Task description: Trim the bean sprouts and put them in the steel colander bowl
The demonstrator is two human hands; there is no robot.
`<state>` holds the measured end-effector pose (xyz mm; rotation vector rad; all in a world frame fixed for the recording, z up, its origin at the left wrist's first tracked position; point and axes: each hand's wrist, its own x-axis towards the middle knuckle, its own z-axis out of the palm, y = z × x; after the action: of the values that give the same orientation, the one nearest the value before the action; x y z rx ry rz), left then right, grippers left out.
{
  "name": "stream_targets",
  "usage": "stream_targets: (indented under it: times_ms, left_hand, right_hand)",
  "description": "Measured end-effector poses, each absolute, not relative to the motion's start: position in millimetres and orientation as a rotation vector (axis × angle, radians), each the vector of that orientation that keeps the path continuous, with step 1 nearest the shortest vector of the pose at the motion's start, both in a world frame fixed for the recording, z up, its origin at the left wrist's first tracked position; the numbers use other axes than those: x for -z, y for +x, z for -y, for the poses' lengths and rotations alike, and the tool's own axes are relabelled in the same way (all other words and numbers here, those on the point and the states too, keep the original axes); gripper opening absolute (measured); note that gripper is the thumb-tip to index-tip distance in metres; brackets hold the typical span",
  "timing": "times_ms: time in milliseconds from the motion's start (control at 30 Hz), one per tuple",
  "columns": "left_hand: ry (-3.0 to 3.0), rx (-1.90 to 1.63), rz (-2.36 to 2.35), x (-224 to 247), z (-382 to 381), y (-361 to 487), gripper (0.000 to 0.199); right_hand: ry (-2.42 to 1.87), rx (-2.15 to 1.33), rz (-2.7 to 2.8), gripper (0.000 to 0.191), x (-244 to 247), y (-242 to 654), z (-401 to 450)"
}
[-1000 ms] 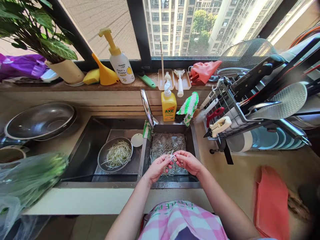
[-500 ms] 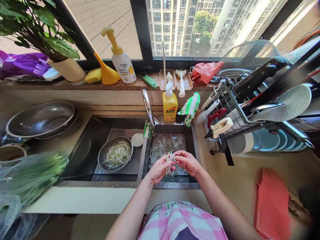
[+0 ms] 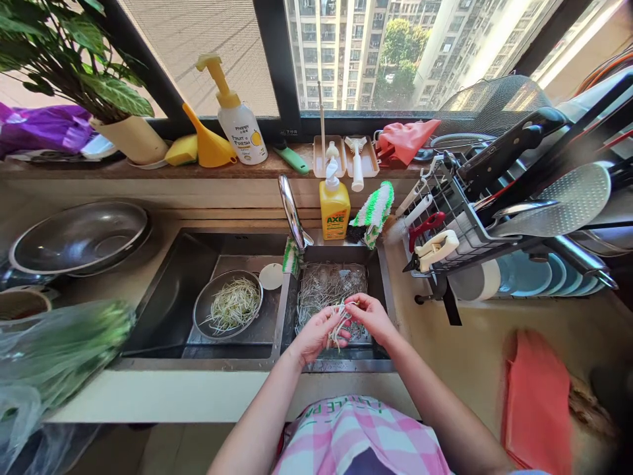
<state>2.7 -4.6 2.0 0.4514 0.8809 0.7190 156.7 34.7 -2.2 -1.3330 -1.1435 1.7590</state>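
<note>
My left hand (image 3: 316, 335) and my right hand (image 3: 370, 318) meet over the right basin of a steel double sink (image 3: 198, 264). Between their fingertips they pinch a small bunch of bean sprouts (image 3: 339, 324). Below them, a loose heap of bean sprouts (image 3: 326, 287) fills the basin's floor, with my hands just above it. In the left basin, a round steel bowl (image 3: 212, 310) holds a mound of cleaned-looking sprouts (image 3: 232, 305), away from both hands.
A curved tap (image 3: 291, 212) and a yellow AXE soap bottle (image 3: 334, 210) stand behind the sink. A dish rack with knives (image 3: 445, 224) fills the right side. A large steel basin (image 3: 79, 237) and a bag of greens (image 3: 59, 349) sit left; a red cloth (image 3: 537, 409) lies right.
Both hands have risen slightly and still pinch the sprouts together. The small bunch between them looks a little shifted. The view has moved only a touch.
</note>
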Motion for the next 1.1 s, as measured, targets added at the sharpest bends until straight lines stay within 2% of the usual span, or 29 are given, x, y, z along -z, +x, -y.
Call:
stream_targets:
  times_ms: [133, 267, 467, 567, 700, 833, 933, 1033, 1100]
  left_hand:
    - [0.380, -0.638, -0.833, 2.5, 2.8, -1.5, 0.035]
    - [0.295, -0.631, -0.804, 8.8, 1.1, -5.5, 0.029]
    - [0.003, -0.975, -0.786, 10.9, -9.8, -5.9, 0.025]
    - [-0.091, -1.139, -0.780, 11.6, -15.3, -2.0, 0.023]
    - [-0.154, -1.207, -0.773, 14.1, -17.6, 0.6, 0.023]
    - [-0.160, -1.210, -0.738, 15.3, -17.2, -4.7, 0.023]
    - [-0.134, -1.201, -0.733, 15.5, -16.5, -9.9, 0.024]
    - [-0.079, -1.210, -0.763, 15.2, -14.4, -10.6, 0.025]
    - [-0.032, -1.209, -0.787, 13.9, -12.0, -7.6, 0.024]
  right_hand:
    - [-1.316, -1.756, 1.356, 0.022, 4.9, 154.4, -42.0]
    - [-1.301, -1.757, 1.278, 0.026, 4.6, 153.7, -45.7]
    - [-1.281, -1.799, 1.161, 0.033, 11.8, 155.1, -26.6]
    - [-1.150, -1.838, 1.317, 0.030, 21.8, 146.9, -8.1]
    - [-1.229, -1.698, 1.524, 0.020, 26.6, 135.2, 6.4]
    - [-1.178, -1.614, 1.796, 0.021, 11.8, 142.8, 6.3]
    - [-1.026, -1.697, 1.939, 0.019, -5.6, 158.7, 2.6]
    - [-0.984, -1.732, 1.873, 0.022, -18.5, 170.1, -3.5]
    - [-1.056, -1.611, 1.778, 0.022, -21.8, 170.3, -9.3]
